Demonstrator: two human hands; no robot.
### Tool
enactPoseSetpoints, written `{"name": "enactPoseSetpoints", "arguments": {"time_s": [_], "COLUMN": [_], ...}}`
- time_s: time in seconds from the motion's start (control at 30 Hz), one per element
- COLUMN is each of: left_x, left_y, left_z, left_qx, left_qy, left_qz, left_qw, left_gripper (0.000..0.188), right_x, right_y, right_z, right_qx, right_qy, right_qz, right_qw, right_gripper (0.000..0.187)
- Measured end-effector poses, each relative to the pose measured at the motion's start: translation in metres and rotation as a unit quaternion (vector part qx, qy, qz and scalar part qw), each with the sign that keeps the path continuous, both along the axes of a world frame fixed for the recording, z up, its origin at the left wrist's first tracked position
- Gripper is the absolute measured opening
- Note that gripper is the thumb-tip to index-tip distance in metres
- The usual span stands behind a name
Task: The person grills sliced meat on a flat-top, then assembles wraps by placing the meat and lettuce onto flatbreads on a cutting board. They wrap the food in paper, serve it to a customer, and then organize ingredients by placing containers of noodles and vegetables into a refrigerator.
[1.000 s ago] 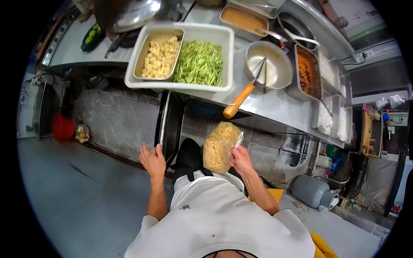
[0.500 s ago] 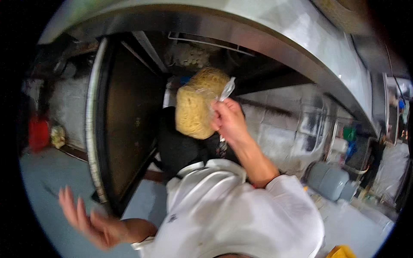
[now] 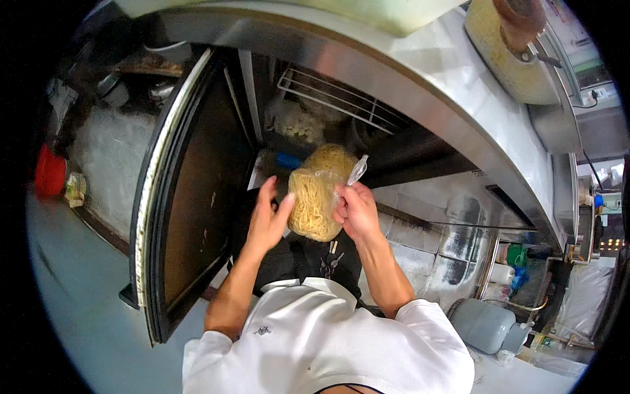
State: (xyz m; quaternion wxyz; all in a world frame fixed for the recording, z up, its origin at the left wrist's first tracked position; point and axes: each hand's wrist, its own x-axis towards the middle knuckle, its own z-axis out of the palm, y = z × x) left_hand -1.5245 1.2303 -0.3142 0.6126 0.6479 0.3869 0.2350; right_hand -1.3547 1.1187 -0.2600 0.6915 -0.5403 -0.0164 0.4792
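Observation:
A clear plastic bag of yellow noodles point(image 3: 316, 203) hangs in front of my body, before the open under-counter fridge. My right hand point(image 3: 355, 209) grips the bag's gathered top, and the twisted plastic end sticks up past my fingers. On the bag's other side is my left hand point(image 3: 267, 220), thumb and fingers apart, close to the noodles; whether it touches the plastic I cannot tell. Inside the fridge, behind the bag, are a wire rack point(image 3: 335, 98), a bag of pale lumps point(image 3: 300, 126) and a blue item point(image 3: 289, 160).
The fridge door point(image 3: 205, 197) stands open on my left. Above the opening runs a steel counter point(image 3: 453, 72) with a large pale container point(image 3: 502, 59) at its right. A red bucket point(image 3: 49, 172) is on the far left, and a grey plastic tank point(image 3: 484, 325) at the lower right.
My left hand has come up from the lower left to beside the noodle bag. The bag, still in my right hand, is a little lower and farther right in view.

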Motion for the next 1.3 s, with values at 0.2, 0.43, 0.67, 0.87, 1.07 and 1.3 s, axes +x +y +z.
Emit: {"name": "enactPoseSetpoints", "arguments": {"time_s": [0.2, 0.43, 0.67, 0.87, 1.07, 1.3], "left_x": [0.025, 0.048, 0.221, 0.245, 0.144, 0.077], "left_y": [-0.023, -0.008, 0.060, 0.073, 0.040, 0.036], "left_z": [-0.046, 0.006, 0.034, 0.021, 0.064, 0.167], "left_qx": [-0.579, -0.405, -0.256, 0.191, -0.085, 0.044], "left_qy": [-0.366, -0.441, -0.350, -0.140, -0.274, -0.378], "left_qz": [-0.097, -0.138, -0.066, -0.153, -0.079, 0.038], "left_qw": [0.722, 0.789, 0.899, 0.959, 0.955, 0.924], "left_gripper": [0.074, 0.067, 0.060, 0.038, 0.027, 0.019], "right_x": [-0.001, 0.062, 0.119, 0.053, -0.013, -0.037], "right_y": [0.004, 0.031, 0.086, 0.035, 0.012, 0.040], "right_z": [0.013, 0.048, 0.050, 0.084, 0.218, 0.274], "right_qx": [0.005, 0.182, 0.265, -0.008, 0.164, 0.183], "right_qy": [-0.046, 0.028, -0.283, -0.543, -0.729, -0.848], "right_qz": [-0.011, -0.111, -0.294, -0.096, -0.070, -0.016], "right_qw": [0.999, 0.977, 0.873, 0.834, 0.661, 0.497], "right_gripper": [0.015, 0.020, 0.012, 0.035, 0.060, 0.053]}}
